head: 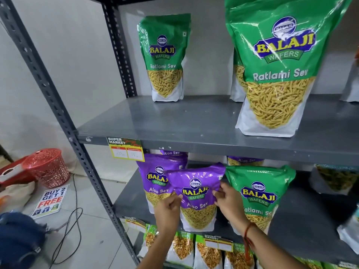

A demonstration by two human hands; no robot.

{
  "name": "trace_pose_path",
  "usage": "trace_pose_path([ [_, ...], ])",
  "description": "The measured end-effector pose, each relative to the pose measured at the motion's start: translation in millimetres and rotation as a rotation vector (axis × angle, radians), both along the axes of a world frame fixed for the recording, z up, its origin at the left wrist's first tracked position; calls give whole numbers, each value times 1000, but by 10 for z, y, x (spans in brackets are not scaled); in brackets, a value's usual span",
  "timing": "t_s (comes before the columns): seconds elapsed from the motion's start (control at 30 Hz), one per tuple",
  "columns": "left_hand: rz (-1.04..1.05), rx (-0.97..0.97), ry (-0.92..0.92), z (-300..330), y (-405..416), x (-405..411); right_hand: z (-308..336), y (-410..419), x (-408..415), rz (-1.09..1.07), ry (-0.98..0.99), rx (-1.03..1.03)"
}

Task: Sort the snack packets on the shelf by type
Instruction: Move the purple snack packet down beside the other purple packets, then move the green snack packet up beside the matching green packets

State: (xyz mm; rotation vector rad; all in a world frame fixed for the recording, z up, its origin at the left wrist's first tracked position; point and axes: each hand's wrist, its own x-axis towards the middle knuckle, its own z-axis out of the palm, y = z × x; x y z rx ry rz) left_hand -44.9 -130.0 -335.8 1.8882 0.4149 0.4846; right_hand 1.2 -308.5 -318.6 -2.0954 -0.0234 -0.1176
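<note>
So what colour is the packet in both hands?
Purple Aloo Sev packet, clearest in the head view.

Bright, even indoor light is cast from above; white glare is seen on the large green packet (279, 61). Shelf uprights (48, 90) are bowed by wide-angle distortion, and corners are softly blurred.

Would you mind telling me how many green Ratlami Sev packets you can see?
4: top shelf back left, front right, one half hidden behind it; middle shelf, right of the hands. More may be hidden.
</note>
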Motion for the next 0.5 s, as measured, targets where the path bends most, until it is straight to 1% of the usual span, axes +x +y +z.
trace_pose_path([
  [0.07,8,-16,5,5,-40,-12,11,-22,-25,1,4,30],
  [0.13,91,-102,-17,6,-94,-45,15,-51,-65,0,-2,56],
  [0.2,228,-212,-119,40,-184,-110,28,-86,-136,26,-26,123],
  [0.27,265,-251,-241,74,-333,-186,62,-160,-240,36,-82,233],
  [0.33,148,-208,-265,77,-546,-251,142,-313,-333,-58,-221,274],
  [0.4,-37,-143,-225,19,-763,-248,187,-542,-380,-216,-383,290],
  [0.47,-191,-47,-147,-64,-966,-173,184,-825,-367,-389,-461,313],
  [0.5,-243,9,-100,-101,-1062,-127,135,-972,-337,-461,-459,326],
])
